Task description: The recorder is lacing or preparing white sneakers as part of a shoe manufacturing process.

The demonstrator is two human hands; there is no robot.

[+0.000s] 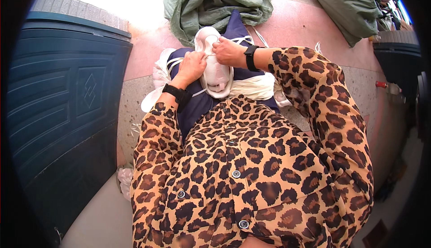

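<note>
On my lap, over dark blue cloth, lies a white shoe (pixel 217 74) with a mesh upper, its opening toward me or away I cannot tell. My left hand (pixel 192 65) pinches a white shoelace (pixel 176 60) at the shoe's left side. Opposite it, my right hand (pixel 228 52) is closed at the shoe's upper right, with white lace trailing beside it; the fingers hide exactly what they grip there. A bundle of loose pale laces (pixel 253 87) rests on my right thigh. More white shoe parts (pixel 162 73) lie by my left leg.
A green woven sack (pixel 215 6) lies open just ahead of my knees. Another full green sack (pixel 348 9) stands at the far right. A dark blue panelled door (pixel 67 77) is on my left. On the right floor lies a small red-ended object (pixel 381 84).
</note>
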